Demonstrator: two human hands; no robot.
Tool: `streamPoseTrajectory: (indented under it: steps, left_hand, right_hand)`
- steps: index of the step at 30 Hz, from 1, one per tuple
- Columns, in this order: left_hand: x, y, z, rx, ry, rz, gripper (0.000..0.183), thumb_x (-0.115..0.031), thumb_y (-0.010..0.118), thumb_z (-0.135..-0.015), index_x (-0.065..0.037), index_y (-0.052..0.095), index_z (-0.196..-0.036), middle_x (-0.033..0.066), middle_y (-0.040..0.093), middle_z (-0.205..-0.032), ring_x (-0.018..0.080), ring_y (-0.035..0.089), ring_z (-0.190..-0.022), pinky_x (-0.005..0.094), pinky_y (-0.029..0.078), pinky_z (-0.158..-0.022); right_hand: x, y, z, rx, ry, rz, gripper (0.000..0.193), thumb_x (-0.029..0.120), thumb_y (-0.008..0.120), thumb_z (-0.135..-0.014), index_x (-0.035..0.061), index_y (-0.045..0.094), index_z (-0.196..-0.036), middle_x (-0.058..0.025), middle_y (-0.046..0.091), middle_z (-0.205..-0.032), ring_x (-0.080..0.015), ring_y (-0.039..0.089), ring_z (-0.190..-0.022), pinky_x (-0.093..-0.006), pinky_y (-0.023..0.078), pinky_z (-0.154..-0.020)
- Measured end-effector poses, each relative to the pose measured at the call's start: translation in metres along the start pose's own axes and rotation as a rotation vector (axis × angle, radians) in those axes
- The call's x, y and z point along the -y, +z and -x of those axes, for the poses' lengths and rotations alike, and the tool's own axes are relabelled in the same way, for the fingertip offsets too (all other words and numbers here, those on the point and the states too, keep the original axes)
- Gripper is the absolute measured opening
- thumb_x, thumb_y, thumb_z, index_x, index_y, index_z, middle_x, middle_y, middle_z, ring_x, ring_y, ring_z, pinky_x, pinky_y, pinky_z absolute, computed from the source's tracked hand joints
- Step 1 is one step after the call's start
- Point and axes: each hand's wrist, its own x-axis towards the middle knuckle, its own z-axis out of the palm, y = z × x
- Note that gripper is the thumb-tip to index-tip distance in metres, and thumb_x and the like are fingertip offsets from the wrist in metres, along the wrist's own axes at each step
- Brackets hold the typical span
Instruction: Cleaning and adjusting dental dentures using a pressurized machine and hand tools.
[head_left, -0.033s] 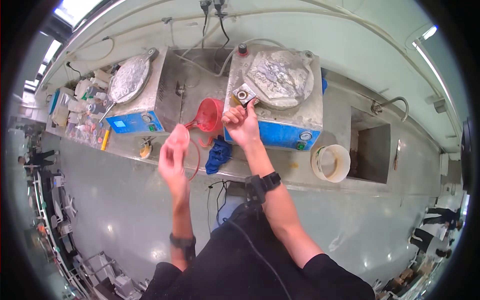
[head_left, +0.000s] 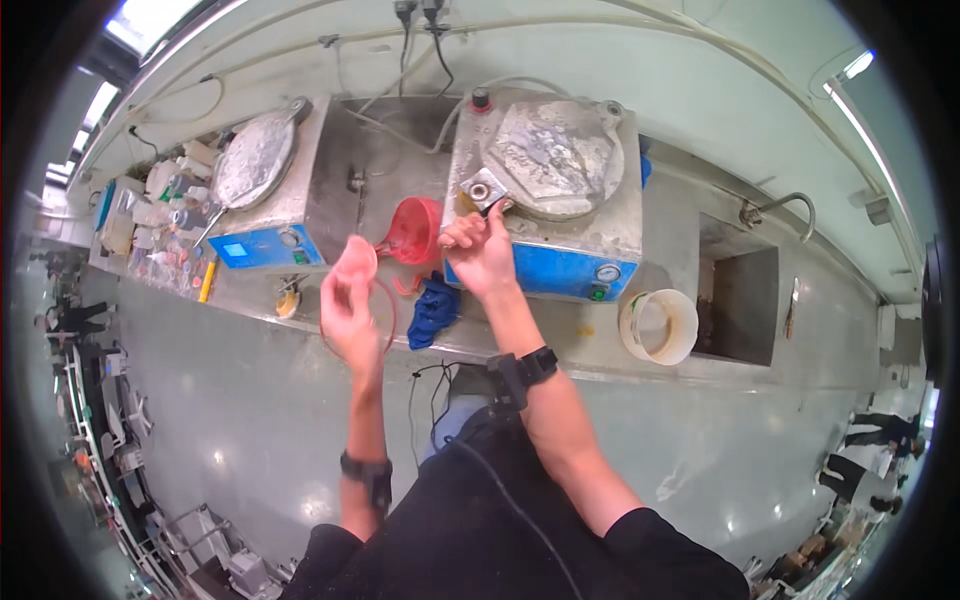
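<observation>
My left hand [head_left: 347,315] is raised over the counter's front edge, its fingers pinched around a translucent pink rounded piece [head_left: 357,258]. My right hand [head_left: 480,255] is at the front left corner of the right machine [head_left: 545,262], a metal box with a blue front. Its fingers are curled and its thumb is up against the dark handle [head_left: 491,208] of a metal latch [head_left: 482,190]. The machine's round lid [head_left: 550,155] is down, whitish and stained. Between my hands sits a red bowl with a handle [head_left: 412,228].
A blue cloth [head_left: 433,312] and a thin red ring [head_left: 391,330] are near the counter's front. At left stands a second machine [head_left: 268,245], beside many small bottles [head_left: 160,215]. A white bucket [head_left: 660,326] stands right, before a sink [head_left: 738,300] with a faucet [head_left: 775,208].
The view shifts slightly. The pink piece and my left fingers have turned a little, while my right hand stays at the latch.
</observation>
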Motion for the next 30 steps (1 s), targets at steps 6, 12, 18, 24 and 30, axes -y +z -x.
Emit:
streamPoseTrajectory:
  steps: [6, 12, 18, 24, 30]
  left_hand:
    - [0.102, 0.110, -0.062, -0.072, 0.043, 0.112, 0.030, -0.018, 0.063, -0.094, 0.004, 0.052, -0.111, 0.0058, 0.059, -0.095, 0.0103, 0.054, -0.085, 0.0238, 0.045, -0.077]
    - [0.102, 0.137, -0.062, -0.222, 0.025, -0.097, 0.036, -0.021, 0.061, -0.095, 0.007, 0.050, -0.115, 0.0133, 0.060, -0.102, 0.0183, 0.056, -0.092, 0.0313, 0.046, -0.084]
    - [0.113, 0.145, -0.057, -0.362, 0.095, -0.016, 0.037, -0.022, 0.060, -0.095, 0.005, 0.047, -0.117, 0.0128, 0.058, -0.105, 0.0171, 0.056, -0.094, 0.0297, 0.047, -0.082]
    - [0.101, 0.151, -0.055, -0.471, 0.078, -0.032, 0.031, -0.018, 0.059, -0.096, 0.005, 0.050, -0.115, 0.0118, 0.060, -0.106, 0.0159, 0.056, -0.093, 0.0287, 0.046, -0.083]
    - [0.092, 0.131, -0.064, -0.162, 0.064, 0.024, 0.034, -0.014, 0.058, -0.096, 0.005, 0.048, -0.122, 0.0111, 0.059, -0.113, 0.0157, 0.058, -0.101, 0.0276, 0.046, -0.088]
  right_hand:
    - [-0.004, 0.000, 0.004, 0.044, 0.029, 0.022, 0.049, 0.054, 0.042, -0.097, 0.0125, 0.038, -0.070, 0.0019, 0.033, -0.064, -0.0143, 0.039, -0.063, -0.0316, 0.039, -0.071]
    - [-0.004, 0.001, 0.002, 0.023, 0.006, -0.024, 0.047, 0.053, 0.040, -0.098, 0.0132, 0.037, -0.073, 0.0019, 0.031, -0.064, -0.0151, 0.038, -0.061, -0.0325, 0.040, -0.071]
    - [-0.010, 0.001, 0.000, -0.045, -0.032, -0.050, 0.053, 0.052, 0.036, -0.100, 0.0156, 0.027, -0.062, 0.0053, 0.021, -0.056, -0.0096, 0.019, -0.050, -0.0260, 0.024, -0.050]
    - [0.048, 0.000, 0.073, -0.272, 0.177, 0.241, 0.047, 0.032, 0.039, -0.104, 0.0191, 0.031, -0.059, 0.0065, 0.022, -0.049, -0.0074, 0.019, -0.041, -0.0257, 0.017, -0.041]
    - [0.215, 0.032, 0.193, -0.719, 0.168, 1.434, 0.034, 0.036, 0.062, -0.093, 0.0156, 0.046, -0.071, 0.0102, 0.035, -0.055, -0.0010, 0.030, -0.043, -0.0213, 0.021, -0.038]
